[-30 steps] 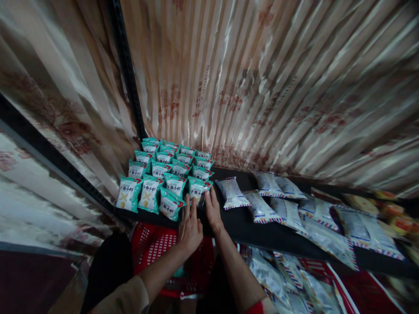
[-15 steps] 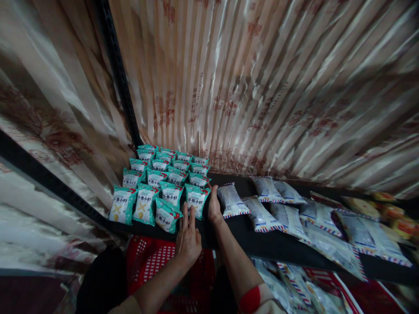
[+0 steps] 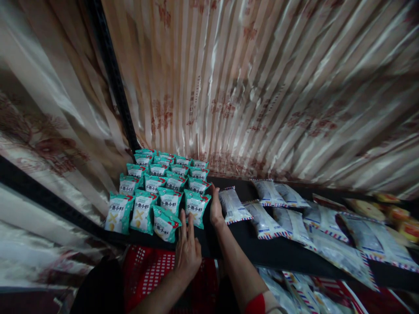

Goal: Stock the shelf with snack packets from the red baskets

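Turquoise-and-white snack bags (image 3: 142, 211) stand in several rows on a dark shelf (image 3: 235, 235). My left hand (image 3: 188, 250) is open, its fingers stretched up against the lower front of the rightmost front bag (image 3: 196, 203). A tilted snack bag (image 3: 165, 223) leans out in front of the row, just left of those fingers. My right hand (image 3: 216, 209) is open and upright at the right end of the rows, fingers pointing to the back. It stands between the turquoise bags and a clear plastic pack (image 3: 234, 205) with a striped edge. Neither hand grasps a bag.
Several clear striped-edge packs (image 3: 294, 222) lie along the shelf to the right, with yellow-and-red packages (image 3: 401, 220) beyond. Below the shelf are a red basket (image 3: 140, 266) and more packs (image 3: 301, 288). A dark upright post (image 3: 114, 78) and printed sheeting (image 3: 229, 87) close off the back.
The view has shifted slightly, so the shelf and bags sit a little lower. Both hands keep nearly the same place beside the rightmost front bag.
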The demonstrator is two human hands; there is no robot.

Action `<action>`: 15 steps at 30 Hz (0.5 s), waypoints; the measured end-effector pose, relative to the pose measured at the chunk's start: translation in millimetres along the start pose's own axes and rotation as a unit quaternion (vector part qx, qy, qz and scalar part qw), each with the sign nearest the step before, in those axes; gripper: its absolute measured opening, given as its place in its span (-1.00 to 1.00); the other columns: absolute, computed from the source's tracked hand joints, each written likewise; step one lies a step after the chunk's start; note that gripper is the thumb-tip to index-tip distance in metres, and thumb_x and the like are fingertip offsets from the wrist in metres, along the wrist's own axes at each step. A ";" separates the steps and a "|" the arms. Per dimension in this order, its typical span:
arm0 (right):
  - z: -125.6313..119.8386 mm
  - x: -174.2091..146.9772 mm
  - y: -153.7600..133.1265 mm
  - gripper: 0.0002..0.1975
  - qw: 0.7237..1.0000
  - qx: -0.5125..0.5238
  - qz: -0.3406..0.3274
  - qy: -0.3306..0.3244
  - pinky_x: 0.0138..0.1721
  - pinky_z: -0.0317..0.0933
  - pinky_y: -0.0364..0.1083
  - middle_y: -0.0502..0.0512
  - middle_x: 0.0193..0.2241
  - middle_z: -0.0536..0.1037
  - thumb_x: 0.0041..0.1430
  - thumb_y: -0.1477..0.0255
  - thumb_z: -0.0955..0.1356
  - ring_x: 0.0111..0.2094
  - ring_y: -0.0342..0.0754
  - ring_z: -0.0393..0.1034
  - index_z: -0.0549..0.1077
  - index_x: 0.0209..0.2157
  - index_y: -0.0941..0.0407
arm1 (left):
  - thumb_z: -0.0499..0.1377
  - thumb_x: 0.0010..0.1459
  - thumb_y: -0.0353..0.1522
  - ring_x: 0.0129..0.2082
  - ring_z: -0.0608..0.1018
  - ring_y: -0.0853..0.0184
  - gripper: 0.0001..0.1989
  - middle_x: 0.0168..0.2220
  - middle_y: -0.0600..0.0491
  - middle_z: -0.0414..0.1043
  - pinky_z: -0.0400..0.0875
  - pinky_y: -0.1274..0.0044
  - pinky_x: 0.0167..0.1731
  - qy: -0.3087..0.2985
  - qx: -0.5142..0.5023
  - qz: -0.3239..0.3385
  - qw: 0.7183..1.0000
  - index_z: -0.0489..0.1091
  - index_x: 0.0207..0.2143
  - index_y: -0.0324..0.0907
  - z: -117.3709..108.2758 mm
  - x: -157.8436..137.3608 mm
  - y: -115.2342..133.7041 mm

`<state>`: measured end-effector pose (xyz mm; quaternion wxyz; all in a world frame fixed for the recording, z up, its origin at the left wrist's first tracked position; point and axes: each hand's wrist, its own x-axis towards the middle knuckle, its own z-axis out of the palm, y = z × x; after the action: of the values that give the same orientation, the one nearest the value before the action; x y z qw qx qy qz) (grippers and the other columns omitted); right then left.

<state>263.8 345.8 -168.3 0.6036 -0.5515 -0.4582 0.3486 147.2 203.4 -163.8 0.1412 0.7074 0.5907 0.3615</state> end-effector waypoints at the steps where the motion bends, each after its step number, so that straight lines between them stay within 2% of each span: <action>1: 0.1 2.5 -1.4 -0.28 1.000 0.016 0.024 0.004 0.12 0.13 0.02 0.13 0.14 0.34 0.23 -0.04 0.00 0.15 0.00 0.25 0.19 0.21 0.12 | -0.11 0.14 -0.57 0.33 -0.14 0.13 -0.29 0.36 -0.12 -0.50 0.11 0.25 0.21 0.002 0.005 0.004 1.000 -0.30 0.32 -0.21 0.2 -0.9 -0.5; 3: 0.8 9.3 -3.8 -0.28 0.997 0.047 0.062 0.011 0.13 0.12 0.05 0.16 0.17 0.30 0.22 -0.04 0.01 0.16 0.03 0.23 0.15 0.23 0.12 | -0.10 0.13 -0.58 0.33 -0.15 0.12 -0.28 0.36 -0.11 -0.49 0.10 0.23 0.21 0.000 0.019 0.017 1.000 -0.27 0.32 -0.19 1.4 -2.5 -2.1; 8: 6.1 29.3 -7.2 -0.28 0.998 0.018 0.048 -0.026 0.06 0.22 0.01 0.11 0.16 0.31 0.23 -0.05 -0.06 0.14 0.00 0.25 0.08 0.26 0.06 | -0.09 0.18 -0.54 0.33 -0.15 0.14 -0.37 0.36 -0.06 -0.34 0.08 0.21 0.22 -0.003 0.055 0.032 0.998 -0.11 0.30 -0.14 8.4 -2.3 -7.1; 12: 9.4 38.0 -12.0 -0.33 0.995 0.062 0.032 -0.069 0.04 0.24 0.01 0.06 0.05 0.46 0.23 -0.05 -0.02 0.10 0.01 0.31 0.21 0.20 0.00 | -0.09 0.22 -0.49 0.33 -0.11 0.17 -0.42 0.35 -0.06 -0.24 0.12 0.24 0.21 -0.002 0.068 0.037 0.997 -0.09 0.29 -0.15 13.0 -0.2 -8.9; 15: 6.9 34.9 -18.3 -0.29 0.995 0.058 0.059 -0.056 0.11 0.15 0.05 0.11 0.12 0.38 0.21 -0.07 -0.01 0.16 0.04 0.22 0.20 0.20 0.05 | -0.09 0.23 -0.50 0.33 -0.12 0.19 -0.41 0.35 -0.05 -0.23 0.14 0.26 0.21 0.005 0.077 0.039 0.996 -0.11 0.29 -0.13 13.3 -0.1 -9.5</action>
<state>267.5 377.8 -144.6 0.5865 -0.5214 -0.4367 0.4398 149.3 208.8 -179.1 0.0691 0.7373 0.5892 0.3232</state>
